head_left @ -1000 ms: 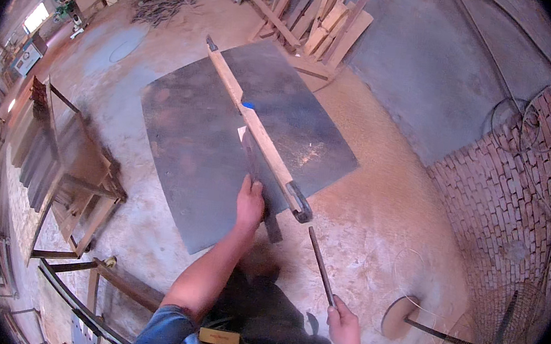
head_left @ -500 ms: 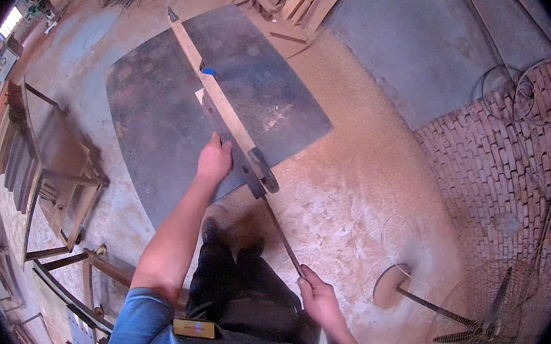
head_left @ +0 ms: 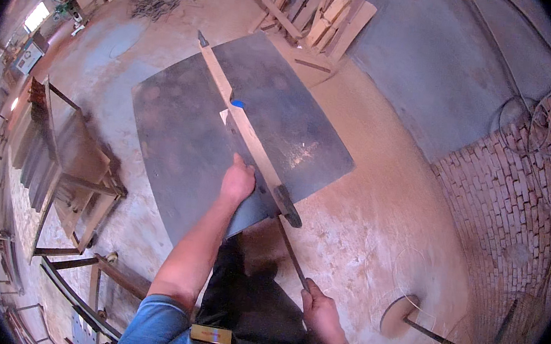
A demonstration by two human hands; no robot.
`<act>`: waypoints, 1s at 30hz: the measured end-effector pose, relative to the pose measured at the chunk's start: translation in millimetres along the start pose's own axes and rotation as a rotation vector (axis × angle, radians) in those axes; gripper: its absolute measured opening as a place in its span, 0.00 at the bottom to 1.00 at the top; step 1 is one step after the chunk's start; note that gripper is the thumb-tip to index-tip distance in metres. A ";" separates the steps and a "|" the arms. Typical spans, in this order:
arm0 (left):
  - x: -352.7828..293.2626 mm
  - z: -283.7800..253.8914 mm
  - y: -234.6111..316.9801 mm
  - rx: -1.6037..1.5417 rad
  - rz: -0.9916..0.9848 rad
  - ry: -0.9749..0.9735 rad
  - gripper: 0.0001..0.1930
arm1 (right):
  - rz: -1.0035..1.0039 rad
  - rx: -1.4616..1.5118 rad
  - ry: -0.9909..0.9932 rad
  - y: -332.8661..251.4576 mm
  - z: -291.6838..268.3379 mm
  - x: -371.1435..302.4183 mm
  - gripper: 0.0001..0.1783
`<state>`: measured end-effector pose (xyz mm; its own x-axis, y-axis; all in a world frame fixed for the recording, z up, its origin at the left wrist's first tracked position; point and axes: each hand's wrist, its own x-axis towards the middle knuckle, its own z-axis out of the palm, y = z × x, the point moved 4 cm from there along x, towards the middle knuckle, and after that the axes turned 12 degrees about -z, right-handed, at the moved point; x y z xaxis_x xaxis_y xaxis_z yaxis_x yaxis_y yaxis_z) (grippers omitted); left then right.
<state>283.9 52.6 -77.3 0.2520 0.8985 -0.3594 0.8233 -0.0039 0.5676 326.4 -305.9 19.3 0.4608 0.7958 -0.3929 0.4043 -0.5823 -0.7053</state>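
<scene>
A long pale wooden strip [head_left: 252,136] with dark ends lies slantwise across a large dark flat board [head_left: 178,141]. A small blue patch [head_left: 237,103] shows by a notch in the strip. Close along the strip's left side runs a shorter dark bar [head_left: 249,148] with a pale far end. My left hand [head_left: 239,181] is closed on this bar, its fingers partly hidden. Past the board's near edge, a thin dark rod [head_left: 292,252] slants from the bar toward me. My right hand [head_left: 321,312] grips the rod's near end, fingers wrapped round it.
Loose planks [head_left: 335,20] lean at the far side. On the left stand a frame rack [head_left: 64,166] with stacked boards and a low wheeled frame [head_left: 120,280]. At the lower right is a fan on a round base [head_left: 399,316], near a brick surface [head_left: 501,196].
The view has swung, so the board and surroundings sit further right and lower. Both hands keep their holds. Slightly less of the rod shows between the bar and my right hand.
</scene>
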 end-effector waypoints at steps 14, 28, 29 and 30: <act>56.1 -24.6 3.5 0.030 0.000 0.020 0.32 | -0.001 -0.036 -0.091 -34.8 4.7 53.3 0.23; 146.9 -59.5 8.2 0.043 -0.045 0.060 0.32 | -0.037 -0.053 -0.016 -80.6 20.7 131.1 0.21; 157.0 -64.0 5.2 0.049 -0.070 0.049 0.32 | -0.030 -0.035 -0.027 -93.2 18.2 138.8 0.21; 167.3 -65.5 1.3 0.049 -0.045 0.072 0.32 | -0.023 -0.018 -0.038 -101.2 17.9 145.0 0.21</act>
<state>293.8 231.6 -88.2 0.1784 0.9274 -0.3287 0.8572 0.0175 0.5147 338.1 -128.6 23.2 0.4213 0.8147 -0.3985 0.4289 -0.5661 -0.7040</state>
